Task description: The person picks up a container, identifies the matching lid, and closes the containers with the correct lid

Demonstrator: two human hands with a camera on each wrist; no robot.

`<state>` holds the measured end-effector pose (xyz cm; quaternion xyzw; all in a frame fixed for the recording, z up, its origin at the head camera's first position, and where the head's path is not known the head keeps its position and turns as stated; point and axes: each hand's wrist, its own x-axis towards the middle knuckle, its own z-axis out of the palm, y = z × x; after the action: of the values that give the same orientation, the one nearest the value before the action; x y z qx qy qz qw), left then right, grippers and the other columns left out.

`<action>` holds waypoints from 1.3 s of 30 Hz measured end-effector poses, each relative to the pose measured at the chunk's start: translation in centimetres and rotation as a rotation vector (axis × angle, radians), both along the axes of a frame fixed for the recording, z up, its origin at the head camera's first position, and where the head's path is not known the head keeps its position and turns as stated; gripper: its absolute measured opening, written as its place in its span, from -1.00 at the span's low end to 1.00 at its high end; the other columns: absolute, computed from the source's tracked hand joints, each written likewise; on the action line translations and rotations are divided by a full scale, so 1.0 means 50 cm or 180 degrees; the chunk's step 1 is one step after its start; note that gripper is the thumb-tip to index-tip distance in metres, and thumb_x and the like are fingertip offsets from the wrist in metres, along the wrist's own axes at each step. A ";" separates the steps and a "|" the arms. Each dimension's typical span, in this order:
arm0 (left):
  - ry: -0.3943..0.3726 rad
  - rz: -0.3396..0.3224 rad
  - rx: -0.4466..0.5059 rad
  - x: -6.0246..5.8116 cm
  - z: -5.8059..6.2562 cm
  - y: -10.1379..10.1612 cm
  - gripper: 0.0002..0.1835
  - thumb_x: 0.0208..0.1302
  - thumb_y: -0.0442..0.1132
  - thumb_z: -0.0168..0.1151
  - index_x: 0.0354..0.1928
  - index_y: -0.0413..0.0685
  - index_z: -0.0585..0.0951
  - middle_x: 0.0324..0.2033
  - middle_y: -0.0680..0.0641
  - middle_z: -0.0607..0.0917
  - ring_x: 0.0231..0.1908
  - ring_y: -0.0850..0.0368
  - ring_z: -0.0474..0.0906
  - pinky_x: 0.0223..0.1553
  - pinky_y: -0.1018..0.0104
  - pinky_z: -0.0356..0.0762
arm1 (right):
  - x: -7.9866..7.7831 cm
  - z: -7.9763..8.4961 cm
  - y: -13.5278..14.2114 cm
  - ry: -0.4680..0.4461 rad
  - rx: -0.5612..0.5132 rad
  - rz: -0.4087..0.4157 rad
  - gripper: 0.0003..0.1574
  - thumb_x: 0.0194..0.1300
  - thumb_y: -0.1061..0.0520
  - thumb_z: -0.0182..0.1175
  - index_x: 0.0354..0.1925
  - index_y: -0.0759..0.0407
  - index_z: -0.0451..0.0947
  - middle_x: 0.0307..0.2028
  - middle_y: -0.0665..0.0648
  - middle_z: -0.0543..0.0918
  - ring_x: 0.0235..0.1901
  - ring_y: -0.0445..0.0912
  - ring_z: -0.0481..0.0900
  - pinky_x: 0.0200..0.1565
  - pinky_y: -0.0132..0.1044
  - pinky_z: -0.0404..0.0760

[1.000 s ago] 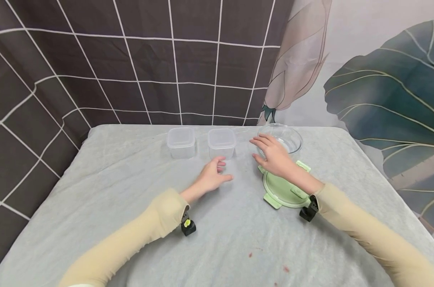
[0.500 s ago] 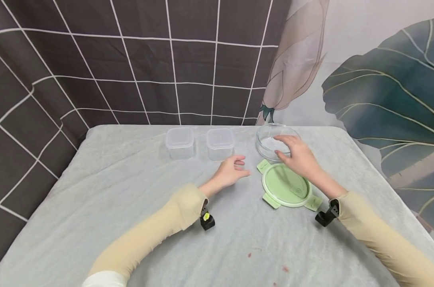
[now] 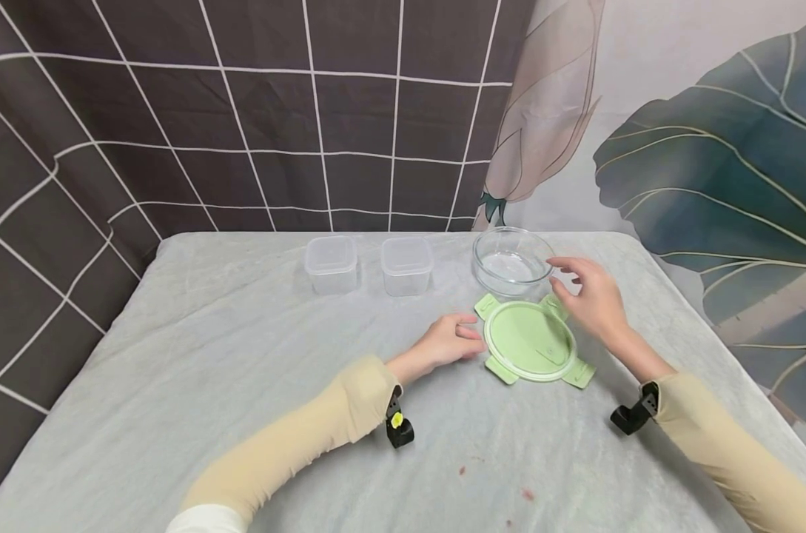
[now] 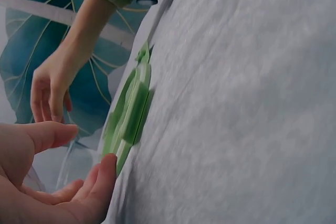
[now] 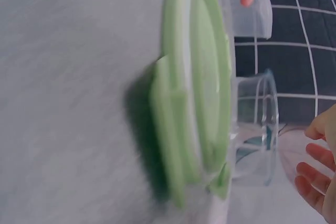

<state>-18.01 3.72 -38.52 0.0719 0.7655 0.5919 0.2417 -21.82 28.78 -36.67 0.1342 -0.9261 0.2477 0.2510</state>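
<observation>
A round green lid (image 3: 531,339) with clip flaps lies on the grey cloth, right of the middle. Close to its left edge is my left hand (image 3: 445,340), fingers loosely bent and holding nothing; in the left wrist view the thumb and fingers (image 4: 105,177) stand apart near the lid's flap. My right hand (image 3: 592,296) hovers at the lid's far right side, fingertips near the rim of the round glass bowl (image 3: 485,275). In the right wrist view its fingers (image 5: 310,182) are spread with nothing between them, and the lid (image 5: 207,77) shows edge-on.
Two clear square plastic containers with lids, a left one (image 3: 331,266) and a right one (image 3: 406,268), stand near the table's back edge. Dark grid-patterned cloth (image 3: 256,111) hangs behind. Reddish marks (image 3: 528,494) dot the table cloth (image 3: 349,459) in front.
My left hand has moved right, from before the right square container to the lid's left edge. My right hand has moved right and nearer from over the bowl, uncovering bowl and lid.
</observation>
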 end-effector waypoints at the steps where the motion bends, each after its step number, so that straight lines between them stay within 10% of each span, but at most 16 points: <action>1: -0.0050 -0.0017 0.0023 0.005 -0.001 0.002 -0.39 0.01 -0.35 0.27 0.18 -0.22 0.37 -0.14 -0.22 0.66 -0.30 -0.01 0.67 -0.28 0.37 0.64 | 0.002 -0.003 0.006 0.0001 -0.0023 -0.0032 -0.60 0.09 0.27 0.16 -0.04 0.16 0.53 -0.10 0.22 0.61 -0.18 0.04 0.53 -0.27 -0.20 0.51; 23: -0.0612 -0.0407 -0.0226 0.015 -0.001 0.029 -0.39 0.06 -0.39 0.25 0.19 -0.36 0.31 -0.43 -0.16 0.68 -0.65 0.23 0.55 -0.44 0.41 0.65 | -0.004 -0.048 0.057 -0.1050 0.0526 -0.0036 -0.69 0.18 0.13 0.13 -0.12 0.24 0.57 -0.34 0.25 0.69 -0.39 0.05 0.64 -0.36 -0.08 0.55; 39: -0.0774 -0.0141 -0.0037 0.012 -0.007 0.017 -0.36 0.03 -0.47 0.23 0.21 -0.37 0.27 -0.46 -0.23 0.68 -0.68 0.22 0.53 -0.45 0.37 0.66 | 0.001 -0.040 0.042 -0.1304 0.0459 0.0057 -0.68 0.19 0.12 0.14 -0.13 0.28 0.58 -0.37 0.25 0.68 -0.40 0.02 0.62 -0.45 -0.27 0.54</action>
<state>-17.41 4.58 -38.86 0.0152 0.7322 0.5863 0.3462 -21.78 30.86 -38.70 0.1069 -0.9718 0.2052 0.0451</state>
